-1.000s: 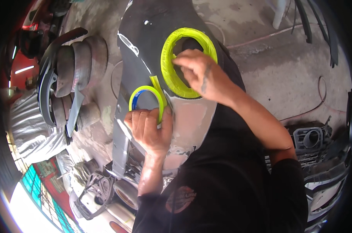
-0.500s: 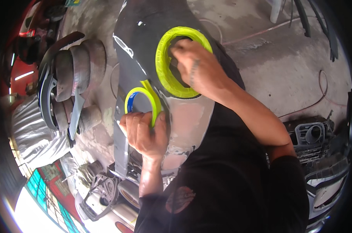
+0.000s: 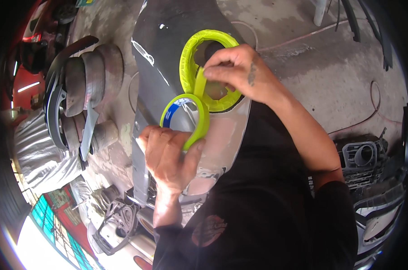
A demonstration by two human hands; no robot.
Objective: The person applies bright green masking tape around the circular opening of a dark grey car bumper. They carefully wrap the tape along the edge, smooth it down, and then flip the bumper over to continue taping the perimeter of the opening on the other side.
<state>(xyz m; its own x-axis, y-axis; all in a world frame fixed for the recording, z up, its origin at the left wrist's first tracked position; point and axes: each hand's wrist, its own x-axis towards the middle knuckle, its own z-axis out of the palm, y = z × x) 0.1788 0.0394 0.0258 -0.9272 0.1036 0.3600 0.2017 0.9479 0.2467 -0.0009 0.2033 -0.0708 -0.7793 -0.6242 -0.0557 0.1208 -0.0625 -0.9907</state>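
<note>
tape (image 3: 203, 123) hides partly behind left fingers (image 3: 155, 143) clamping it, right fingers (image 3: 218, 72) pinching its end (image 3: 200, 83).

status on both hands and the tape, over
Left hand gripping yellow-green masking tape roll. Right hand pinching its loose end. In view, strip overlaps yellow-green taped ring on dark panel.

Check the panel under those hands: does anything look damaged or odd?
Yes. The dark panel has a patchy pinkish area just below the yellow-green ring in view, and white marks near its left edge; both break up its dark surface. The ring's covering also looks wrinkled.
</note>
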